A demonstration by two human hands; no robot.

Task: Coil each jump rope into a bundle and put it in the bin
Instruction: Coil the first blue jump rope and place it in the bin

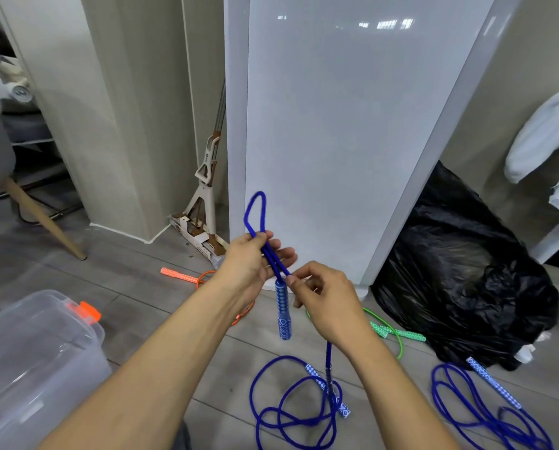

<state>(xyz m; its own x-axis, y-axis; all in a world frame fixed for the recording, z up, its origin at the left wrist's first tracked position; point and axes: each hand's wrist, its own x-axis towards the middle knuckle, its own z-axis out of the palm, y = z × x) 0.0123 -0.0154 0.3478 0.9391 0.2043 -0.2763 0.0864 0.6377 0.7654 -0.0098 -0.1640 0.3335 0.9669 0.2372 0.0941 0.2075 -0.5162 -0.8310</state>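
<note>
My left hand (255, 259) holds a blue jump rope (262, 219) across its palm, thumb over the cord, with a loop standing up above the fingers. One patterned blue handle (283, 315) hangs below that hand. My right hand (323, 295) pinches the same cord just beside the handle's top. The cord drops from there to a loose tangle (291, 414) on the floor, where the other handle (328, 391) lies. A clear plastic bin (35, 362) with an orange latch stands at the lower left.
A second blue rope (486, 414) lies at the lower right, a green rope (396, 334) near a black rubbish bag (460, 274), and an orange rope (181, 275) behind my left arm. A white panel (336, 125), a mop (203, 203) and a chair leg (44, 219) stand around.
</note>
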